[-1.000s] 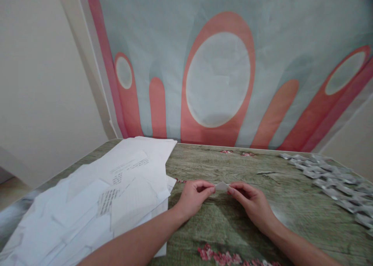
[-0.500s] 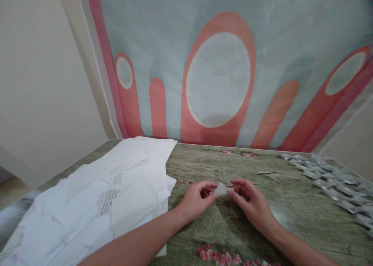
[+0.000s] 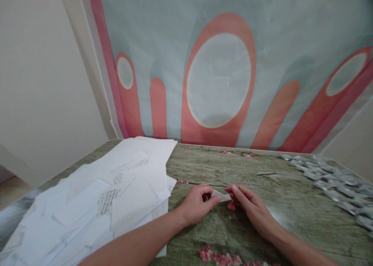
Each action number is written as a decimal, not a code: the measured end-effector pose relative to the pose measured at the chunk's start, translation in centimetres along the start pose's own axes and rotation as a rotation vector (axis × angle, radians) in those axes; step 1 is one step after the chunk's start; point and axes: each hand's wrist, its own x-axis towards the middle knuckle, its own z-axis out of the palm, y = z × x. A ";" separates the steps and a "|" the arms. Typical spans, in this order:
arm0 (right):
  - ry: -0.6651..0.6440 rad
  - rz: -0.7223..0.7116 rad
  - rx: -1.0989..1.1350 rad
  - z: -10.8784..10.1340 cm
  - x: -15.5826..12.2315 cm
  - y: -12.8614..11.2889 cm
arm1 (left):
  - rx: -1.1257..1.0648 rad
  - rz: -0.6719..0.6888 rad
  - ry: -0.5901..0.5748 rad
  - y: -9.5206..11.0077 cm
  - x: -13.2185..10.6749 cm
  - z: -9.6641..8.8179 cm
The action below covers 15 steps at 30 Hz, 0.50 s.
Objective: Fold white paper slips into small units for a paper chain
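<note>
A small folded piece of white paper [image 3: 222, 197] is held just above the wood-patterned table. My left hand [image 3: 198, 203] pinches its left end, with the thumb lying across the front. At the opposite corner is my right hand [image 3: 247, 203], its thumb and fingers closed around the paper's tip. The exact contact there is partly hidden by the fingers. To the left of my left hand lies a broad heap of white paper sheets [image 3: 84, 203], some with printed text.
Rows of folded silvery-grey strips [image 3: 335, 180] lie along the table's right side. The table surface [image 3: 204, 165] carries a printed pink flower pattern [image 3: 218, 255]. Behind it hangs a grey-blue and coral patterned cloth [image 3: 175, 63]. A pale wall [image 3: 43, 83] stands at left.
The paper has turned and now points to the right, its raised peak lowered. My right fingers have shifted around its right corner; my left hand has moved only slightly.
</note>
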 end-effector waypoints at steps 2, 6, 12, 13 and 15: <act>-0.060 0.068 0.064 -0.2 0.3 -0.2 | -0.026 -0.005 -0.001 -0.1 0.0 0.0; -0.186 0.112 0.033 -0.4 0.3 -0.7 | -0.053 0.008 0.003 -0.2 0.0 0.0; -0.238 0.105 -0.028 -0.4 -0.1 -1.4 | -0.095 -0.001 -0.010 -0.2 0.0 0.0; -0.239 0.104 -0.035 -0.4 -0.1 -1.5 | -0.100 -0.003 -0.010 -0.2 0.0 -0.1; -0.238 0.109 -0.049 -0.3 0.0 -1.6 | -0.112 -0.004 -0.011 -0.2 0.1 -0.1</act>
